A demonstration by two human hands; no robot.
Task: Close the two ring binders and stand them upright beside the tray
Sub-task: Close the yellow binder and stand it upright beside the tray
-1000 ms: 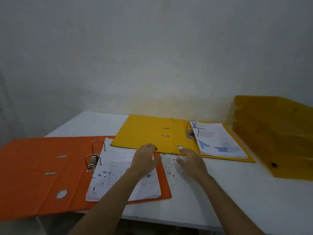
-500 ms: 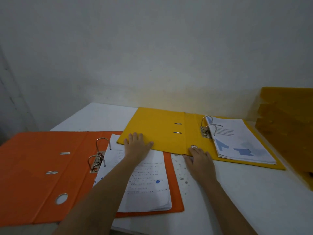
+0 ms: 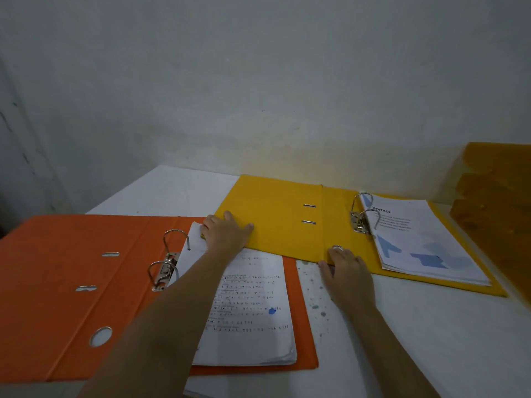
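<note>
The white tabletop point(image 3: 431, 326) carries everything I need: the flat-open orange cardboard ring binder point(image 3: 71, 282) at my left, the flat-open yellow cardboard ring binder point(image 3: 281, 219) further back and to the right, and the stacked translucent amber plastic tray point(image 3: 494, 202) at the far right edge, just beside the yellow binder's loaded side. Neither binder is closed yet, and the yellow one is the step in hand. My left hand point(image 3: 227, 234) lies flat with fingers spread on the near left corner of its empty cover, gripping nothing; my right hand point(image 3: 344, 268) rests open at the near edge by the spine, fingertips beside the metal finger hole point(image 3: 338, 248), also clamped on nothing. To do this well, I judge I should hook my left fingers under that cover's edge and swing it over the printed invoice sheets point(image 3: 416, 239), while the right steadies the spine so the binder does not slide toward the tray (the arched metal rings point(image 3: 365, 211) look closed, though I cannot be sure). The cover overlaps the handwritten pages point(image 3: 247, 305) in the orange binder, so I should lift cleanly. Compared with half a second ago, my left hand has crept further onto the yellow cover, and my right has barely shifted.
</note>
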